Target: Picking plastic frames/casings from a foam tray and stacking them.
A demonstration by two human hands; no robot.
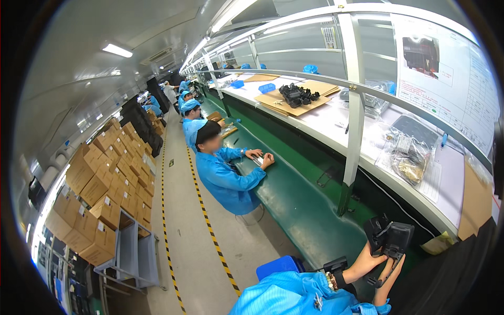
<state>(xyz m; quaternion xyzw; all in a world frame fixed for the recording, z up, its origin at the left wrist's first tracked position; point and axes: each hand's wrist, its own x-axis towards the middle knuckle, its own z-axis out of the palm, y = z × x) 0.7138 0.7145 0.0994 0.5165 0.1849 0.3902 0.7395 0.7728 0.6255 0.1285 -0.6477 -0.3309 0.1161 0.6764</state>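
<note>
At the lower right, my left hand is closed around the lower side of a black plastic housing. My right hand grips the same housing from below, its fingers partly hidden. Another black boxy part sits against the left side of the housing; I cannot tell whether the two are joined. A beaded bracelet and a dark band circle my left wrist. Beside that wrist is a small black object, too unclear to name.
A green bench runs away from me; a co-worker in blue sits along it. The shelf above holds black parts on cardboard and a clear bag. A white post stands ahead. Cartons are stacked left; a blue bin is nearby.
</note>
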